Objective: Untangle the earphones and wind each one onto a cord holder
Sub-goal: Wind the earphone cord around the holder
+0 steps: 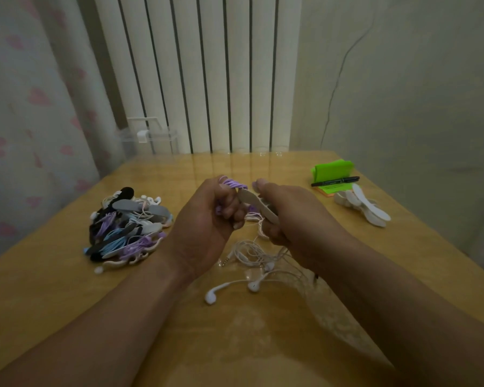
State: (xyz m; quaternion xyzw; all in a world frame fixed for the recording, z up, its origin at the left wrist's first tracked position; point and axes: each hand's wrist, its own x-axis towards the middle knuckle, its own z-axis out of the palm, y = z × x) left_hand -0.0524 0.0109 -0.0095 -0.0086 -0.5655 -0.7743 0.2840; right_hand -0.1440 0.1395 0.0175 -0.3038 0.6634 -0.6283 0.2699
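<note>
My left hand (204, 222) grips a bunch of purple earphone cord (235, 184), its loops showing above my fingers. My right hand (288, 213) holds a flat grey-white cord holder (256, 203) that slants between both hands. Both are raised above the table's middle. Below them a tangle of white earphones (249, 261) lies on the table, with two earbuds (210, 297) and a jack plug (224, 261) showing. A thin pinkish-white cord (259, 222) hangs from my hands down to the tangle.
A pile of wound earphones on holders (126, 227), purple, blue, black and white, lies at the left. Several bare white cord holders (366, 205) lie at the right, next to green sticky notes (333, 169) and a black marker (336, 181). The wooden table (235, 344) ends at a radiator.
</note>
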